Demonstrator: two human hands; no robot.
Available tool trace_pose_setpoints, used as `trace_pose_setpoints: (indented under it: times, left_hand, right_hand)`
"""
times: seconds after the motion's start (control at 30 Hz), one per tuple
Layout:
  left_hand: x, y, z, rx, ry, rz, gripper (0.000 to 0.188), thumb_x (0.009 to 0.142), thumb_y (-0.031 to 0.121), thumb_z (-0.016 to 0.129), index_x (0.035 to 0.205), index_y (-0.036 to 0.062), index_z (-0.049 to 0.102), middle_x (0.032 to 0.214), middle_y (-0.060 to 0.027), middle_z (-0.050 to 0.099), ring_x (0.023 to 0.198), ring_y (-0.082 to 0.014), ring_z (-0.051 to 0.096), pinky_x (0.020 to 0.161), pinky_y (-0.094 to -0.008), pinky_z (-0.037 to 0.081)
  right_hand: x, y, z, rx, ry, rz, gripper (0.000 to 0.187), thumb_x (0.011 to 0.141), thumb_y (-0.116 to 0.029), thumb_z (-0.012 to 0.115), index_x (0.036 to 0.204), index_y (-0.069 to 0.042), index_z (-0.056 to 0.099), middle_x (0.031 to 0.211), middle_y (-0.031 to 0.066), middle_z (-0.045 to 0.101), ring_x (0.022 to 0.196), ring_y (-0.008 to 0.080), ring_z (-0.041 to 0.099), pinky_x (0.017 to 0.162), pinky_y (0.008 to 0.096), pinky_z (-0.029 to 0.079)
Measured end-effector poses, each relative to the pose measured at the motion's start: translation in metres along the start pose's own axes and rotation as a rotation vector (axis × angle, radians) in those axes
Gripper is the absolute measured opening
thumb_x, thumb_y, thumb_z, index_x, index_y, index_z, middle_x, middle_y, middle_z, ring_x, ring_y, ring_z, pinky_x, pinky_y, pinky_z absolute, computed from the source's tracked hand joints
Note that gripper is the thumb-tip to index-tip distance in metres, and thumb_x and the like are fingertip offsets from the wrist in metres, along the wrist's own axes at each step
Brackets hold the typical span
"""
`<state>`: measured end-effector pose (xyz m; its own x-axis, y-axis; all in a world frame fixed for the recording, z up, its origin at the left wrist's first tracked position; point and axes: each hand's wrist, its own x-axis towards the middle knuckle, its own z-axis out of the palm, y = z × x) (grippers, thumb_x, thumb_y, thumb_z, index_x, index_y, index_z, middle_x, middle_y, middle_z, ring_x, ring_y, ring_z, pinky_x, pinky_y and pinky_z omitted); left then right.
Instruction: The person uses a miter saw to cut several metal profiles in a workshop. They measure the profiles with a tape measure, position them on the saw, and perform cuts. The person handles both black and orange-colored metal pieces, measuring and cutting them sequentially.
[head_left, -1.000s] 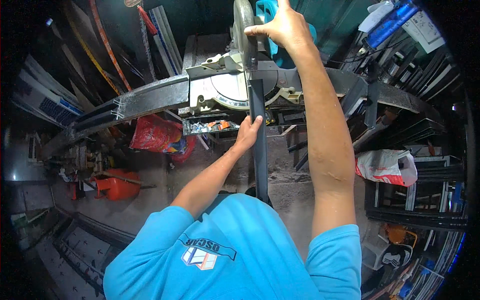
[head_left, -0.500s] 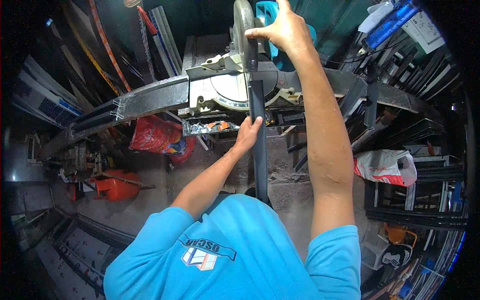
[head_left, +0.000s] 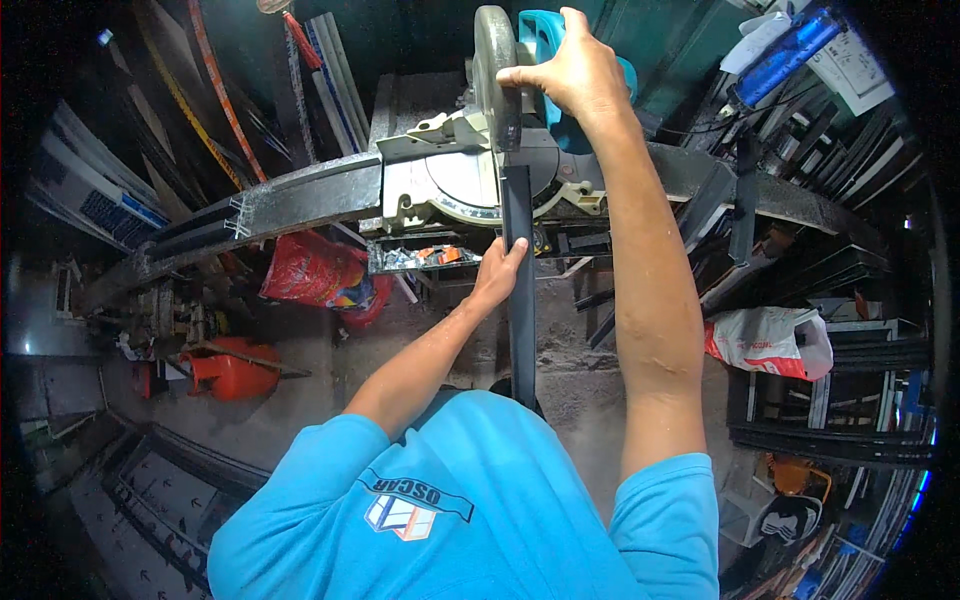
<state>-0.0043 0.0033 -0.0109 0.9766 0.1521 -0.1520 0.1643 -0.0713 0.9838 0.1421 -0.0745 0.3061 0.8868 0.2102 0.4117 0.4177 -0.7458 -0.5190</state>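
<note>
A long dark grey metal profile (head_left: 520, 300) runs from close to my body up to the miter saw (head_left: 450, 180), with its far end on the saw's round table just below the blade guard (head_left: 490, 75). My left hand (head_left: 498, 272) is closed around the profile's left side, thumb on top, a little in front of the saw base. Up at the saw, my right hand (head_left: 585, 82) is at the teal handle (head_left: 565, 125), its thumb reaching left to the guard. The handle partly hides behind this hand, and some fingers are out of sight.
A long dark bench (head_left: 310, 190) extends to both sides of the saw. Below it sit a tray of small scraps (head_left: 425, 257), a red sack (head_left: 310, 270) and an orange-red container (head_left: 235, 370). Metal profiles lean at both sides. A white-and-red bag (head_left: 770, 340) lies at the right.
Almost nothing differs. The view has shifted slightly, and both hands keep their places on the profile and at the saw handle.
</note>
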Motion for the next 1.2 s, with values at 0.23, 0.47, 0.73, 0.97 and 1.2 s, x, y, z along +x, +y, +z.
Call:
trace_pose_setpoints:
  times: [0.23,0.47,0.73,0.97,1.2]
  left_hand:
    - [-0.002,0.005,0.0,0.033,0.001,-0.005,0.048,0.103,0.045,0.054,0.103,-0.0027,0.06,0.086,-0.0101,0.062,0.083,-0.0205,0.06,0.077,-0.0388,0.048]
    - [-0.003,0.006,-0.001,0.028,-0.009,-0.028,0.05,0.103,0.046,0.054,0.108,-0.0033,0.06,0.092,-0.0122,0.063,0.088,-0.022,0.061,0.081,-0.039,0.048]
    - [-0.002,0.004,-0.002,0.037,-0.01,0.001,0.05,0.103,0.046,0.054,0.109,-0.0029,0.06,0.093,-0.0137,0.065,0.089,-0.0227,0.062,0.082,-0.039,0.049]
    - [-0.002,0.004,0.0,0.007,-0.015,-0.004,0.051,0.103,0.047,0.054,0.109,-0.003,0.061,0.092,-0.013,0.066,0.087,-0.0217,0.062,0.08,-0.0392,0.049]
    - [0.005,-0.013,0.0,0.013,-0.005,0.028,0.055,0.102,0.052,0.054,0.109,-0.0025,0.061,0.092,-0.0126,0.065,0.087,-0.0214,0.062,0.079,-0.0388,0.049]
  right_hand:
    - [0.004,0.021,0.014,-0.111,0.015,-0.032,0.121,0.054,-0.061,0.093,0.147,-0.002,0.042,0.116,0.0312,0.068,0.11,0.0409,0.069,0.095,0.0447,0.055]
    - [0.0,0.022,0.018,-0.11,0.055,-0.047,0.115,0.056,-0.057,0.094,0.145,-0.004,0.044,0.111,0.0301,0.07,0.106,0.041,0.071,0.093,0.0458,0.056]
    - [-0.003,0.022,0.019,-0.079,0.06,-0.057,0.116,0.055,-0.056,0.094,0.146,-0.004,0.044,0.113,0.0303,0.07,0.108,0.0411,0.07,0.095,0.0455,0.055]
    - [-0.006,0.022,0.018,-0.09,0.068,-0.05,0.116,0.055,-0.056,0.094,0.146,-0.004,0.044,0.114,0.0301,0.07,0.108,0.041,0.07,0.095,0.0453,0.055]
    - [-0.009,0.019,0.02,-0.083,0.073,-0.055,0.115,0.055,-0.056,0.094,0.145,-0.003,0.045,0.112,0.0302,0.07,0.106,0.0401,0.071,0.093,0.0447,0.056]
